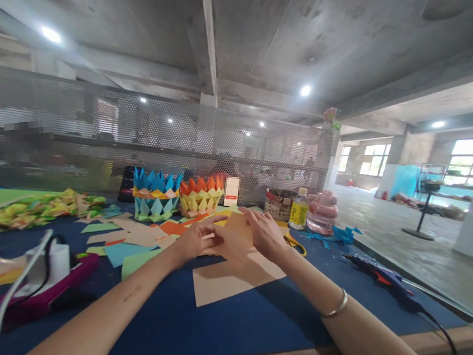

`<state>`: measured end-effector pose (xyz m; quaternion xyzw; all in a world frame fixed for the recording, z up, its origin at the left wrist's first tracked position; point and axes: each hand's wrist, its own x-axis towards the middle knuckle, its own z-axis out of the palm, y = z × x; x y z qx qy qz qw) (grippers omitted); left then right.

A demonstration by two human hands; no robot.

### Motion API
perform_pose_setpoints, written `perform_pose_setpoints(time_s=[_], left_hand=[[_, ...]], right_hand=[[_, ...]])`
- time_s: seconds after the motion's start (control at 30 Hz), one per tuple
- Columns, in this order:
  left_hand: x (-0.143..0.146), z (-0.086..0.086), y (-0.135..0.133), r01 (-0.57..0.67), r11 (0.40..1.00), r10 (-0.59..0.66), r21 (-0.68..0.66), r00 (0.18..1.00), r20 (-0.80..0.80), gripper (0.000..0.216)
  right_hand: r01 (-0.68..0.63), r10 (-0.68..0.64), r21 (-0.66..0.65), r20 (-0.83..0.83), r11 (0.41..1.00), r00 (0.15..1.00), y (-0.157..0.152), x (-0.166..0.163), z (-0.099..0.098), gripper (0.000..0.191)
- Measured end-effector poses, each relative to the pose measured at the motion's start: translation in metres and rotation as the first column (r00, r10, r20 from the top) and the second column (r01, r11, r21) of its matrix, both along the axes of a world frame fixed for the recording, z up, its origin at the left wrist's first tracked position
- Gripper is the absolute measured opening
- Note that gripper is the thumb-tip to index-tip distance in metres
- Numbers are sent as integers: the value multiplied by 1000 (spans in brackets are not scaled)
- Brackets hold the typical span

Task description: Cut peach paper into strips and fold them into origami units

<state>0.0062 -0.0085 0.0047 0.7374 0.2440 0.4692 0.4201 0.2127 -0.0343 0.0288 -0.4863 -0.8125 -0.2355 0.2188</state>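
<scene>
The head view puts a tan paper sheet (237, 236) between the two hands, above the middle of the desk (167, 329) and well in from its front edge. It lies directly inward of both sets of fingers: to the right of the left hand (198, 240) and to the left of the right hand (266, 233). Its long axis seems to run away from the front edge toward the back, so the hands flank its sides. The right hand is the nearer, its fingers closed over the sheet's right side near the far end. The left hand's fingers are curled at the other side, thumb and forefinger somewhat apart; the view is too soft to tell whether they pinch the paper or only rest against it.

Below, a larger tan sheet (219, 284) lies flat on the desk, its long axis running roughly along the front edge, its near left corner bare of the hands' cover. Yellow-handled scissors (296, 245) lie just beyond the right wrist, and a glue gun (379, 272) sits by the desk's right edge.
</scene>
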Motion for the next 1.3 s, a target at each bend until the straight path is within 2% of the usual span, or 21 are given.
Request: perform_pose_setpoints(time_s=[0.1, 0.17, 0.23, 0.33, 0.4, 0.47, 0.53, 0.6, 0.67, 0.73, 0.83, 0.9, 0.97, 1.03, 1.1, 1.13, 1.23, 1.3], left_hand=[[2, -8, 0, 86, 989, -95, -122, 993, -68, 18], [3, -11, 1, 63, 979, -81, -196, 993, -83, 21], [2, -12, 4, -1, 975, -12, -223, 998, -56, 23], [-1, -10, 9, -126, 965, 130, -230, 991, 3, 22], [-4, -8, 10, -214, 952, 225, -220, 974, 29, 20], [-6, -6, 10, -263, 938, 285, -224, 956, 71, 25], [-7, -4, 8, -283, 923, 323, -261, 938, 125, 38], [-8, -2, 7, -343, 888, 400, -306, 904, 148, 53], [-9, -1, 8, -392, 860, 459, -328, 875, 156, 59], [-10, -1, 10, -374, 863, 451, -339, 873, 185, 58], [-11, -2, 12, -254, 895, 361, -368, 896, 259, 52], [-10, -2, 13, -183, 898, 317, -401, 899, 301, 47], [-9, -2, 13, -138, 888, 303, -439, 893, 332, 42], [-8, -1, 11, -114, 873, 308, -474, 882, 356, 37], [-7, -1, 10, -94, 863, 312, -496, 871, 378, 32], [-7, -1, 10, -85, 861, 312, -502, 868, 387, 29], [-7, 0, 11, -72, 857, 311, -511, 862, 400, 26], [-7, 0, 12, -69, 852, 315, -518, 859, 404, 26]], right_hand=[[-126, 131, -79, 66, 989, 989, -7, -8, 0, 60], [-166, 173, -99, 57, 981, 983, -10, -11, 1, 61], [-117, 116, -73, -17, 990, 993, -10, -10, 2, 60], [57, -61, -33, -169, 998, 984, -1, 0, 4, 58], [127, -128, -24, -286, 992, 950, 8, 12, 5, 54], [135, -135, -33, -455, 990, 880, 17, 23, 5, 52], [56, -87, -69, -653, 996, 753, 24, 30, 3, 52], [-150, -5, -93, -863, 984, 505, 29, 32, 0, 52], [-375, -15, -105, -972, 921, 234, 30, 28, -5, 48], [-530, -99, -114, -994, 841, 56, 30, 22, -8, 41], [-658, -186, -108, -981, 745, -50, 28, 14, -10, 33], [-718, -201, -57, -972, 694, -118, 25, 10, -7, 31], [-739, -202, 25, -955, 673, -216, 22, 7, -3, 32], [-722, -191, 96, -933, 685, -305, 19, 5, 1, 33], [-723, -198, 119, -920, 681, -338, 15, 2, 4, 32], [-734, -207, 110, -922, 670, -328, 14, 1, 4, 31], [-760, -214, 38, -950, 649, -230, 12, -2, 2, 33], [-738, -180, -27, -975, 674, -129, 12, -4, -2, 35]])
